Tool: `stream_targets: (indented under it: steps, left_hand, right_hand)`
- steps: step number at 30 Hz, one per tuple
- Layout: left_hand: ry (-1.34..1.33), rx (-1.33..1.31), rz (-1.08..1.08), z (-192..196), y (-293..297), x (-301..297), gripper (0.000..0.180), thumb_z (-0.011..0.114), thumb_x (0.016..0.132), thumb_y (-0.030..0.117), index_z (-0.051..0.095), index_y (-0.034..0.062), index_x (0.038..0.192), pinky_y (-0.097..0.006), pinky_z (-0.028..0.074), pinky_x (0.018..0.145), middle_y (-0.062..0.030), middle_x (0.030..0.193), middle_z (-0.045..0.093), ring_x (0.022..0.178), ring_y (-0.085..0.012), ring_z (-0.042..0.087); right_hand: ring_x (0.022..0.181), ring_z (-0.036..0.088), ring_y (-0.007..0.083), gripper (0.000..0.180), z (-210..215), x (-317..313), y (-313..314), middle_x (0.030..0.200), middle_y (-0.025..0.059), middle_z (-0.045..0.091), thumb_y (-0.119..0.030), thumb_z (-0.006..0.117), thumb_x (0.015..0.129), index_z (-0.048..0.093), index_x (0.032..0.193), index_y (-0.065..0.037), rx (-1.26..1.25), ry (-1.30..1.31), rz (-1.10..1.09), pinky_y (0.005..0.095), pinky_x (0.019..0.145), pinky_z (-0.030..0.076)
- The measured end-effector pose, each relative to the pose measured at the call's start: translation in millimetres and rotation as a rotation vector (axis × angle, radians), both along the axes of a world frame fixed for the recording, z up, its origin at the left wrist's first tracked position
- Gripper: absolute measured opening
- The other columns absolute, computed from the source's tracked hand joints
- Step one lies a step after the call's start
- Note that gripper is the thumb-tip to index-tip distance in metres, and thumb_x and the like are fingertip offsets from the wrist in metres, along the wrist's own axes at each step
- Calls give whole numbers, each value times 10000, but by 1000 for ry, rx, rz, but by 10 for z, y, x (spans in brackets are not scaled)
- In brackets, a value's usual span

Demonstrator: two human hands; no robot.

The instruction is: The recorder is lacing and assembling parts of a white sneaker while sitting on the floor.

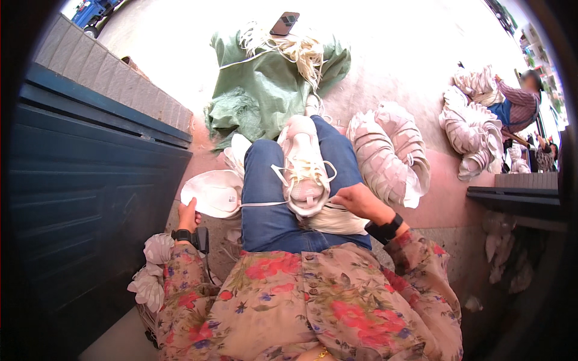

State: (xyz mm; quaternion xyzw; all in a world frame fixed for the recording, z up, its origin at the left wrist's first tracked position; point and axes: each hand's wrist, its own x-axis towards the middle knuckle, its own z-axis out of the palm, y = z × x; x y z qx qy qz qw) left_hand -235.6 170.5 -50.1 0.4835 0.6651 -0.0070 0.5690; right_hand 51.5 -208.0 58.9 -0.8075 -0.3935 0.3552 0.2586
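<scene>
A white lace-up shoe [306,159] lies lengthwise on my lap between my thighs, its loose laces looped out on both sides. On the left, my left hand [188,216] grips the edge of a flat white shoe upper [212,191] beside my knee. A thin white shoelace [265,204] stretches across my left thigh from that upper toward the shoe. Just right of the shoe, my right hand [364,204] is closed, fingertips pinched on what looks like a shoelace. Under it, a bundle of white laces [337,220] rests on my right thigh.
Ahead stands a green sack [259,84] topped with white laces [307,53] and a phone [285,24]. Stacked white uppers [388,153] lie to the right, more [150,277] at lower left. A dark blue panelled door [90,174] flanks my left. Another person [518,102] sits at far right.
</scene>
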Motion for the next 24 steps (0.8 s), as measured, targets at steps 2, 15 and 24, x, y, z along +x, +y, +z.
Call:
stream_targets:
  steps: [2, 15, 24]
  left_hand:
    - [-148, 228, 26, -132, -9, 6, 202, 585, 765, 194, 480, 68, 883, -231, 255, 299, -7, 582, 476, 363, -93, 376]
    - [-470, 1088, -443, 2094, -137, 1487, 396, 515, 744, 65, 491, 27, 1137, -267, 437, 568, -87, 730, 580, 589, -131, 519]
    - [-874, 614, -823, 1866, -737, 1847, 416, 525, 802, 92, 418, 4, 1195, -232, 421, 708, -103, 918, 579, 754, -97, 518]
  right_hand:
    - [595, 535, 133, 232, 179, 70, 13, 643, 73, 580, -205, 546, 827, 604, 719, -9, 151, 234, -284, 286, 530, 415]
    - [474, 267, 8, 81, 974, 336, 111, 599, -88, 332, -190, 502, 845, 525, 885, -123, 739, 550, -617, 172, 400, 210]
    - [756, 577, 236, 300, 55, -451, 1863, 813, 126, 617, -207, 571, 803, 559, 1005, 15, 377, 206, -294, 334, 705, 444]
